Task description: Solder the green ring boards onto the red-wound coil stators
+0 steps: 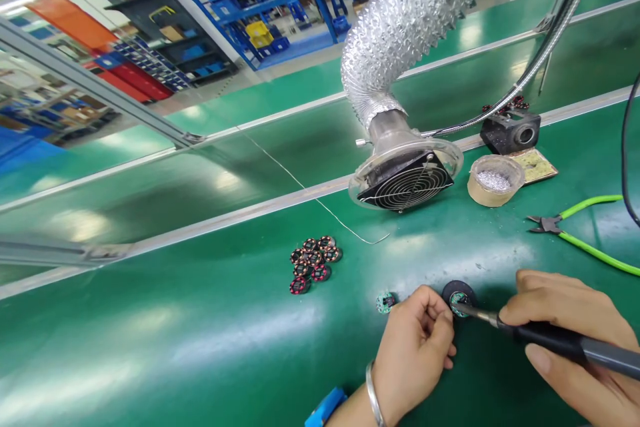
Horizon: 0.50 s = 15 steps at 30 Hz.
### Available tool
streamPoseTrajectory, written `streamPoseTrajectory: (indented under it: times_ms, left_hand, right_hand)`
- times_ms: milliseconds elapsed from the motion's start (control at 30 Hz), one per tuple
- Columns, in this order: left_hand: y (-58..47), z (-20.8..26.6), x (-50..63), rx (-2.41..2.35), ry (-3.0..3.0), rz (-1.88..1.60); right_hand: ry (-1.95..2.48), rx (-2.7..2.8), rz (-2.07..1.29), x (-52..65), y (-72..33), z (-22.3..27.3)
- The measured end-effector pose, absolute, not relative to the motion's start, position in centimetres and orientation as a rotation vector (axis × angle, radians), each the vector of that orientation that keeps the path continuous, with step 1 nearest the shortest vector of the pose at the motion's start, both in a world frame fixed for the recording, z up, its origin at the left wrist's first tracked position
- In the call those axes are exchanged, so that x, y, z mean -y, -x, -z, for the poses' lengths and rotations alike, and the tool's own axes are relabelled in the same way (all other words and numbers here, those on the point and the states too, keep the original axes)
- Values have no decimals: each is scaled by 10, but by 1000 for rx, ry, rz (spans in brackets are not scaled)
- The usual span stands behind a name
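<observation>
My right hand grips a soldering iron with a black and grey handle. The iron's tip meets a small round green circuit board seated in a black round holder. My left hand, a metal bangle at its wrist, is closed at the holder's left edge. Its fingertips are pinched together, and whatever is between them is hidden. Just left of that hand lies another small round green board. Farther left is a cluster of several round motor stators with copper windings.
A fume extractor hood on a silver flexible duct hangs over the bench. To the right are a tub of metal shavings, a yellow sponge, a black iron stand and green-handled cutters. A thin wire crosses the green bench.
</observation>
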<state>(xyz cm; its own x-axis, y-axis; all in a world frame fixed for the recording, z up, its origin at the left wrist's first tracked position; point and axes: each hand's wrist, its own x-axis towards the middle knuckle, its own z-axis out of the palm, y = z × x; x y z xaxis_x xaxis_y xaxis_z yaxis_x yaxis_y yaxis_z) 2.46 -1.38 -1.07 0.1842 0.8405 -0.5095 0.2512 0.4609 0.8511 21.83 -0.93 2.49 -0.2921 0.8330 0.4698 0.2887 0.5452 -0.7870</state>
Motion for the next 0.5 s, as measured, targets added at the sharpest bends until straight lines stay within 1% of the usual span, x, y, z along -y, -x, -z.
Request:
streamPoseTrajectory:
  times_ms: [100, 500]
  left_hand:
    - [-26, 8, 13, -1380, -1068, -533]
    - [-26, 7, 13, -1394, -1105, -517]
  right_hand:
    - [964, 1752, -726, 13, -207, -23]
    - [978, 1717, -754, 12, -203, -24]
